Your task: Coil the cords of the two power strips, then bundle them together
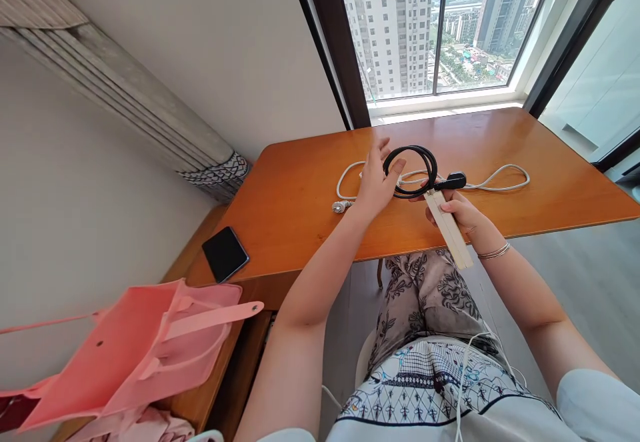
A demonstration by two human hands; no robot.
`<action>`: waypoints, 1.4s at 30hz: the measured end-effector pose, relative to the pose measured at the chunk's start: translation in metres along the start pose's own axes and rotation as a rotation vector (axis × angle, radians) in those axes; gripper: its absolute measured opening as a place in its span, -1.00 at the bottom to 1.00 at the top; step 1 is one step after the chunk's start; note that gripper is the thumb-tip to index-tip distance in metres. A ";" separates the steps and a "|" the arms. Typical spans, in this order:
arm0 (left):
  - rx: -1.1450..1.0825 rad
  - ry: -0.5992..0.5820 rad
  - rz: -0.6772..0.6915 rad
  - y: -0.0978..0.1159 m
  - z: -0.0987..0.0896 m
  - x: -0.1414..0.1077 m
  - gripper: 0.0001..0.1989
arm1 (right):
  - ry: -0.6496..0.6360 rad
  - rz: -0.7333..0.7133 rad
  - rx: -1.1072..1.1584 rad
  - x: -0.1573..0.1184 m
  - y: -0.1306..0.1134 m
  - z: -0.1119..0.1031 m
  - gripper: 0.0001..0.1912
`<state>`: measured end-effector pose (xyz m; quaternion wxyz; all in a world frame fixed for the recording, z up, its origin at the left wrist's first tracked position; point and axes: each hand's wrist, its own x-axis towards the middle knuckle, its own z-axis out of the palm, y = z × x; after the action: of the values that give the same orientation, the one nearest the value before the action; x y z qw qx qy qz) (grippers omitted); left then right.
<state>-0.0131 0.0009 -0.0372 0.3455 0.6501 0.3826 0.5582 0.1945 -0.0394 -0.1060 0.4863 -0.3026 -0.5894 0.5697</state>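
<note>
Black cord (429,155) is looping in a loose coil between the two hands, just above the front part of the wooden surface (290,229). The left hand (375,185) is spreading its fingers open at the coil's left side, its thumb lying by the loops; whether it is bearing any weight, I cannot tell. The right hand (465,214) is grasping a cream block (450,232), thumb pressing on its face, while the block's lower end is pointing toward the lap. A black plug (456,181) is sticking out beside the right hand. The block is looking stiff, fairly light and smooth enough to slip a little, so its middle is offering the surest grip; the cord is seeming springy and likely to uncoil unless pinched where its loops are bunching. Beyond the hands, a white cord (500,169) is trailing across the surface, and a dark phone (225,254) is lying near its left edge, beside a pink bag (130,349). No brand, label or writing is showing readably.
</note>
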 end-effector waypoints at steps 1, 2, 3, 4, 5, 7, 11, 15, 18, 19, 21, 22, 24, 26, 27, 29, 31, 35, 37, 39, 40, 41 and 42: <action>-0.090 -0.029 -0.127 -0.001 0.002 0.001 -0.50 | -0.019 0.056 0.064 0.001 -0.001 -0.002 -0.42; -0.184 -0.050 -0.249 -0.002 0.004 0.001 -0.49 | -0.038 0.119 0.130 0.003 -0.003 -0.003 -0.42; -0.274 -0.053 -0.352 -0.002 0.006 0.001 -0.49 | -0.049 0.172 0.184 0.006 -0.004 -0.005 -0.41; -0.356 -0.038 -0.432 -0.001 0.008 0.001 -0.48 | -0.051 0.209 0.219 0.009 -0.006 -0.006 -0.42; -0.426 -0.013 -0.491 -0.001 0.009 0.002 -0.48 | -0.041 0.241 0.241 0.013 -0.007 -0.007 -0.45; -0.532 0.032 -0.577 0.000 0.013 0.003 -0.47 | 0.007 0.321 0.259 0.022 -0.009 -0.008 -0.53; -0.658 0.099 -0.691 -0.007 0.016 0.010 -0.43 | 0.094 0.488 0.261 0.044 -0.013 -0.005 -0.68; -0.839 0.171 -0.745 -0.023 0.016 0.016 -0.45 | 0.147 0.520 0.206 0.065 -0.017 -0.005 -0.63; -0.972 0.231 -0.748 -0.036 0.020 0.015 -0.45 | 0.240 0.478 0.149 0.078 -0.017 -0.006 -0.62; -1.003 0.258 -0.747 -0.040 0.022 0.014 -0.45 | 0.257 0.462 0.146 0.081 -0.015 -0.007 -0.62; -1.038 0.310 -0.741 -0.045 0.026 0.011 -0.44 | 0.266 0.446 0.166 0.087 -0.012 -0.008 -0.59; -1.043 0.326 -0.737 -0.047 0.029 0.009 -0.44 | 0.265 0.439 0.182 0.089 -0.010 -0.008 -0.58; -1.043 0.327 -0.729 -0.048 0.032 0.006 -0.44 | 0.269 0.412 0.207 0.090 -0.007 -0.010 -0.56; -1.034 0.302 -0.728 -0.048 0.032 0.003 -0.45 | 0.277 0.378 0.217 0.088 -0.005 -0.011 -0.55; -1.024 0.287 -0.731 -0.048 0.032 0.002 -0.45 | 0.284 0.370 0.218 0.088 -0.005 -0.012 -0.55; -0.996 0.251 -0.734 -0.048 0.030 0.000 -0.45 | 0.297 0.369 0.219 0.085 -0.005 -0.013 -0.56; -0.959 0.214 -0.734 -0.047 0.027 -0.002 -0.46 | 0.309 0.372 0.224 0.083 -0.006 -0.013 -0.59; -0.872 0.167 -0.725 -0.044 0.026 -0.006 -0.46 | 0.362 0.346 0.240 0.082 -0.005 -0.012 -0.66; -0.839 0.151 -0.692 -0.041 0.027 -0.008 -0.47 | 0.384 0.336 0.251 0.082 -0.003 -0.012 -0.67; -0.813 0.132 -0.646 -0.040 0.030 -0.010 -0.46 | 0.401 0.354 0.258 0.082 0.001 -0.013 -0.65; -0.799 0.120 -0.628 -0.040 0.031 -0.010 -0.45 | 0.414 0.371 0.255 0.082 0.002 -0.014 -0.64; -0.786 0.109 -0.612 -0.040 0.032 -0.011 -0.45 | 0.431 0.391 0.246 0.082 0.003 -0.015 -0.62; -0.775 0.100 -0.598 -0.040 0.034 -0.012 -0.45 | 0.449 0.408 0.233 0.082 0.004 -0.016 -0.59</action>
<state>0.0147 0.0084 -0.0829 0.6883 0.3079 0.3331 0.5661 0.1798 0.0415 -0.0932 0.5111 -0.4749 -0.3257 0.6381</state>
